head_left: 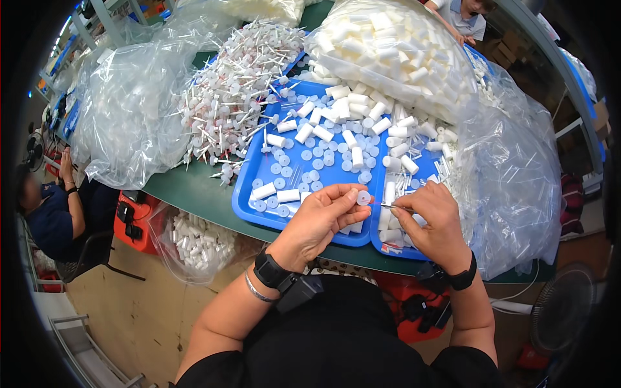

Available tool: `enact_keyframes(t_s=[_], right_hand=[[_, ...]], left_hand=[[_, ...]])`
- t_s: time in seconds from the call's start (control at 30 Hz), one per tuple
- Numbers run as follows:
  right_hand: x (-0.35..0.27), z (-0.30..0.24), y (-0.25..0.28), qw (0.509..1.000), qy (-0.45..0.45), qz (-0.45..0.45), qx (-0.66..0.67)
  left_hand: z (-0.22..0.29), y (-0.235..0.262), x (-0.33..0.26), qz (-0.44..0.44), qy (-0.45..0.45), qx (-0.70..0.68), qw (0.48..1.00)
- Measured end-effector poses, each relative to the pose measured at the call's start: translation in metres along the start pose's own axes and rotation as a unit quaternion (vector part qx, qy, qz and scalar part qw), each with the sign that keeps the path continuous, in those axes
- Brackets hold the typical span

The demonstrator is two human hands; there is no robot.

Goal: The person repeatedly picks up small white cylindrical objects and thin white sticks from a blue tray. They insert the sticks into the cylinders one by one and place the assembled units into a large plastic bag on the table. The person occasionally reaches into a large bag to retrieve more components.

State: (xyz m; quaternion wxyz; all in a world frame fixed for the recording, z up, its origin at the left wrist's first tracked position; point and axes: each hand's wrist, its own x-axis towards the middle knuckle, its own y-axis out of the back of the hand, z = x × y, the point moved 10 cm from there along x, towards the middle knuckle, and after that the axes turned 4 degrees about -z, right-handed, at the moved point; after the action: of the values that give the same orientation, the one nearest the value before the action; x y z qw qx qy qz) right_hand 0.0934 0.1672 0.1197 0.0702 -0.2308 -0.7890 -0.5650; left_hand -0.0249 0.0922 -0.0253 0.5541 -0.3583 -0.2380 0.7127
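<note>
Going left to right: pinching with left hand (pixel 317 220), thumb and index finger clamping the left edge of a round, translucent, whitish plastic disc (pixel 363 198), facing it up toward the camera. Holding it in mid-air over the right side of a blue rectangular plastic tray (pixel 246 207). Passing right from the disc: coming straight to a slim, dark, metallic-looking rod (pixel 393 207), running its long axis roughly sideways, dipping slightly at the right, pointing its left end at the disc's right side. Gripping its right end between thumb and index finger of right hand (pixel 432 216). Touching the disc directly with left only; reaching toward it from the right just by the rod. Hiding the disc's left rim under left fingertips. Not making out contact between rod tip and disc; too small to tell. Burying the rod's rear end in right fingers. Covering part of a second blue plastic tray (pixel 411 254) with right hand.
</note>
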Motion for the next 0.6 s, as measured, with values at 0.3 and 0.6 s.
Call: enact_keyframes(t_s=[0.3,0.6], right_hand=[[-0.0036,-0.0036,0.0026,0.999,0.005,0.009,-0.036],[-0.0046,-0.0045,0.0032,0.999,0.008,0.018,-0.046]], left_hand=[[-0.0039,0.0015,-0.0023,0.020,-0.003,0.001,1.000],[-0.0101,0.0013,-0.0017,-0.006,0.022,-0.023,0.999]])
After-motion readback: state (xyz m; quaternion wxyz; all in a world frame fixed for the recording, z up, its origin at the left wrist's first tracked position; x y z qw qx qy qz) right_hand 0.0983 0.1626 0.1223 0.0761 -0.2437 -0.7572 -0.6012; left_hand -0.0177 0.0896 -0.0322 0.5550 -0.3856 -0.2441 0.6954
